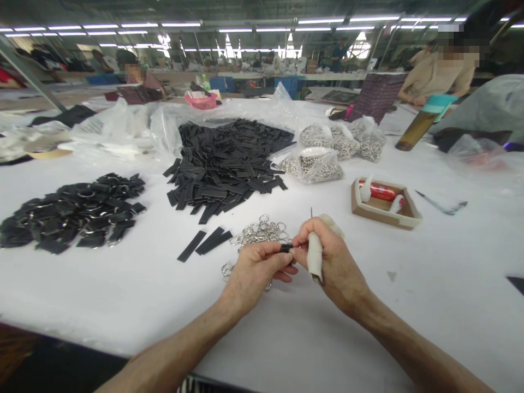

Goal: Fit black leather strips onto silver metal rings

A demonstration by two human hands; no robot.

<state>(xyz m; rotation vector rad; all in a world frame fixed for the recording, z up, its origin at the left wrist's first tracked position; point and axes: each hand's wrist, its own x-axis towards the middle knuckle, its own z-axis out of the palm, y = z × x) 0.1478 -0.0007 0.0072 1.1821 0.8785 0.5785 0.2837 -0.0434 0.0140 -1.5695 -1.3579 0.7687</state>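
Observation:
Just in front of the metal rings [260,233], my left hand [252,270] is closed, pinching a small folded black strip [286,248] between thumb and fingers. My right hand [338,267] meets it from the other side, its thumb and forefinger at the strip's right end. Tucked in that same hand is a thin spiked tool with a pale wrapped handle [315,255], its point upward. Whether a ring sits inside the fold is hidden by my fingers. Several flat black strips [210,240] lie left of the rings.
A large heap of black strips [229,164] lies ahead, with a pile of ringed black tabs [77,213] at left. Bags of rings [315,165], a small box [385,216], scissors-like metal tool [442,203] and a tilted bottle [421,128] stand right. Co-workers sit beyond.

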